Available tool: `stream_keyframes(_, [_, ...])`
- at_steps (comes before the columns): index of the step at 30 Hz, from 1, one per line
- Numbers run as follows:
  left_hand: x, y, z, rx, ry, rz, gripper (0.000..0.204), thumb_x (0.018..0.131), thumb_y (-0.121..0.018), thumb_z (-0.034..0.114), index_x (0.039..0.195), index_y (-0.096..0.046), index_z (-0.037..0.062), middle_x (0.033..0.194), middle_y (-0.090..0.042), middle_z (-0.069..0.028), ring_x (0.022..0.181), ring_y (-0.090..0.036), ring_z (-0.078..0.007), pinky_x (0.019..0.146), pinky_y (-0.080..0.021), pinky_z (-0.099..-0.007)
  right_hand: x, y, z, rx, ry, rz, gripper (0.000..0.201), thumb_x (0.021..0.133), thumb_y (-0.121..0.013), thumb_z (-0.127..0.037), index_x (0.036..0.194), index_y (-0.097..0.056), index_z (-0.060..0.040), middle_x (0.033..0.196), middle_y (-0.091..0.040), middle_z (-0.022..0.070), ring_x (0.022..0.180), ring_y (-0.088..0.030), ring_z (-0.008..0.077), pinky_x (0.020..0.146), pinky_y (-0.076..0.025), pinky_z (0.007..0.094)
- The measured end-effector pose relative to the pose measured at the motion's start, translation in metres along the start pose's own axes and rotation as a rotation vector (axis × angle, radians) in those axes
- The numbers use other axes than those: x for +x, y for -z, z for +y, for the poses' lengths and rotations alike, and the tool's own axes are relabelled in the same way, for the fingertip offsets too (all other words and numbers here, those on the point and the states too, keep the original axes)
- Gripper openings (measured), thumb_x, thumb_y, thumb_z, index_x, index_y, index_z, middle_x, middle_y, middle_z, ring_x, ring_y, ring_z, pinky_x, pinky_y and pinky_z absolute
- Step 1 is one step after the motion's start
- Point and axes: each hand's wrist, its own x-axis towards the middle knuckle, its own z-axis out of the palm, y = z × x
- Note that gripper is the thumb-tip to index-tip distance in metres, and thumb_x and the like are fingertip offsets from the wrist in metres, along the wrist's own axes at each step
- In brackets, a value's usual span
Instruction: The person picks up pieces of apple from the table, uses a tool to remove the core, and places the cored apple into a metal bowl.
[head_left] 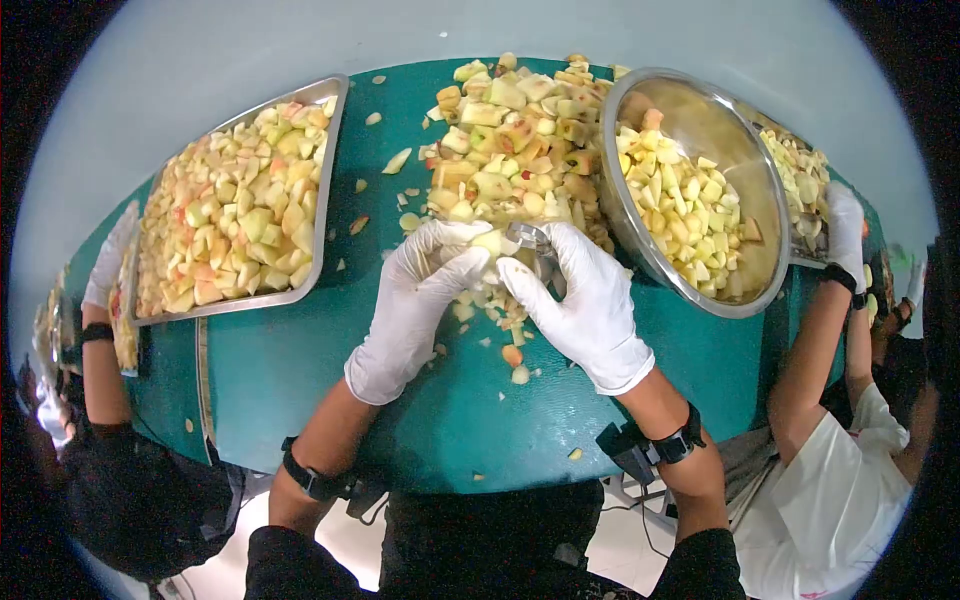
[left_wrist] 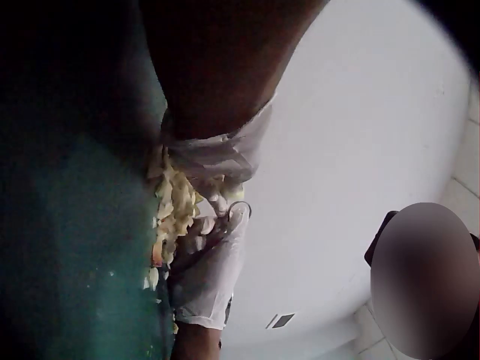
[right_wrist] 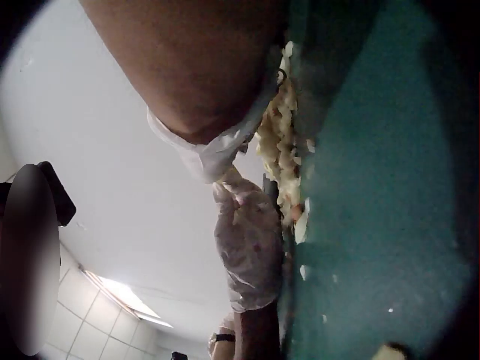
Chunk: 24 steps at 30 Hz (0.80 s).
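In the head view both hands wear white gloves and meet in front of a heap of pale cut fruit point(head_left: 520, 140). The left hand point(head_left: 415, 305) pinches a pale fruit piece point(head_left: 488, 242) between thumb and fingers. Curled round a small metal tool point(head_left: 527, 236), the right hand point(head_left: 595, 310) holds it close beside that piece, thumb pointing toward it. The left wrist view shows the gloved left hand point(left_wrist: 217, 157) above the right; in the right wrist view the right hand point(right_wrist: 206, 157) hides most of the tool.
A metal tray point(head_left: 325, 200) of fruit chunks lies at the left, and a steel bowl point(head_left: 640, 245) with cut pieces stands right of the heap. Scraps lie on the green table point(head_left: 290, 370). Other people's gloved hands work at both sides, another tray behind the bowl.
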Motion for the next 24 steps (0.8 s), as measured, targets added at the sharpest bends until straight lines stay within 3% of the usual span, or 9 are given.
stream_keyframes(14, [-0.005,-0.006,0.001,0.100,-0.043,0.031,0.023,0.098,-0.068,0.006,0.120,-0.064,-0.0020,0.108,-0.072,-0.0053,0.097,-0.066,-0.0099,0.088,-0.054,-0.0261,-0.001,-0.004,0.008,-0.065,0.095,0.044,0.027,0.091,-0.076,-0.029,0.104,-0.067,-0.0077,0.094,-0.068,0.0126,0.083,-0.069,0.0341,0.069,-0.055,0.0411])
stream_keyframes(24, [-0.008,-0.007,0.004,0.169,-0.095,0.049,0.022,0.098,-0.068,0.007,0.119,-0.066,-0.0014,0.112,-0.070,-0.0052,0.102,-0.063,-0.0090,0.092,-0.052,-0.0266,0.000,-0.006,0.010,0.003,0.091,0.050,0.026,0.093,-0.073,-0.026,0.112,-0.069,-0.0092,0.098,-0.069,0.0126,0.087,-0.070,0.0329,0.074,-0.056,0.0403])
